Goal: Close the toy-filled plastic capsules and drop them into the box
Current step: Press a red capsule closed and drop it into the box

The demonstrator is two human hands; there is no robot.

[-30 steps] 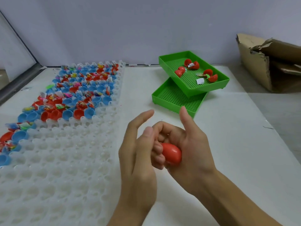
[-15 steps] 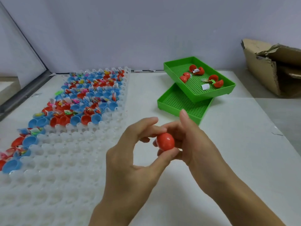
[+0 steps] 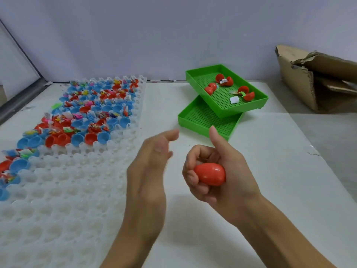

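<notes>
Already closed, the red capsule (image 3: 210, 174) sat in the right hand (image 3: 222, 176), fingers curled round it, thumb up.

Just beside it, apart, the left hand (image 3: 150, 167) hung blurred with loose fingers, holding nothing. Both were above the white table (image 3: 270, 171). To the left lay the clear cup tray (image 3: 67, 190), its far rows holding open red and blue halves. Beyond were two stacked green trays (image 3: 204, 120) and, far right, the torn cardboard box (image 3: 301, 84).
</notes>
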